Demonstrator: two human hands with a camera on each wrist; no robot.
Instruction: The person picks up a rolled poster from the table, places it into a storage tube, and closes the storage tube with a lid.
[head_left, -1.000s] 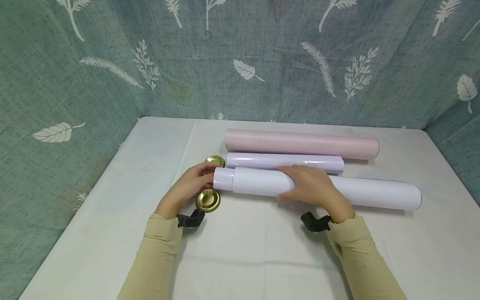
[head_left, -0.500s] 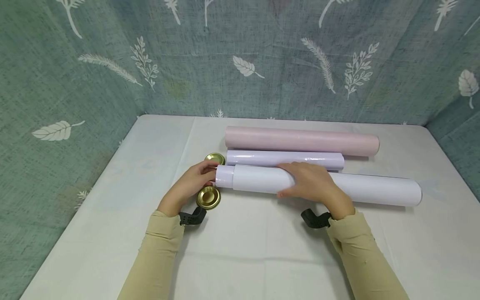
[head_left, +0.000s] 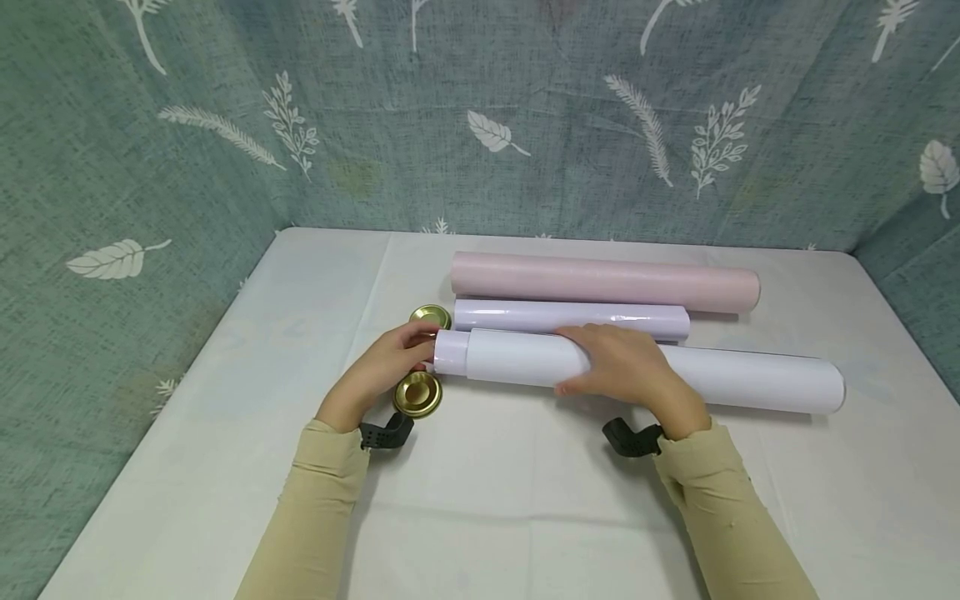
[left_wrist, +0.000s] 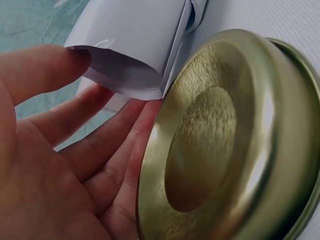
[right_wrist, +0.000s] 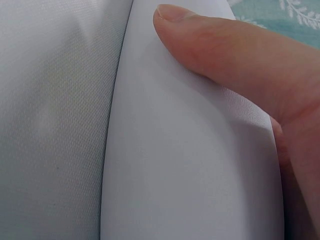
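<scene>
A long white paper roll [head_left: 750, 377] lies crosswise on the table, with a glossy lavender paper roll [head_left: 452, 352] sticking out of its left end. My left hand [head_left: 382, 369] is at that protruding end; in the left wrist view the thumb [left_wrist: 55, 70] lies at the rim of the hollow opening and the other fingers reach under its lower edge. With thumb and fingers spread across it, my right hand [head_left: 618, 367] grips the white roll from above near its middle. Two gold metal lids lie beside my left hand: a near one [head_left: 417, 394] and a partly hidden far one [head_left: 431, 317].
A second lavender roll [head_left: 570, 319] lies just behind the white one, and a pink roll [head_left: 607, 282] behind that, all roughly parallel. White cloth covers the table [head_left: 480, 517]. A green leaf-patterned curtain [head_left: 480, 125] hangs at the back and sides.
The protruding lavender roll has slid slightly right, deeper into the white roll, and my left hand has followed it a little. My right hand keeps its place on the white roll.
</scene>
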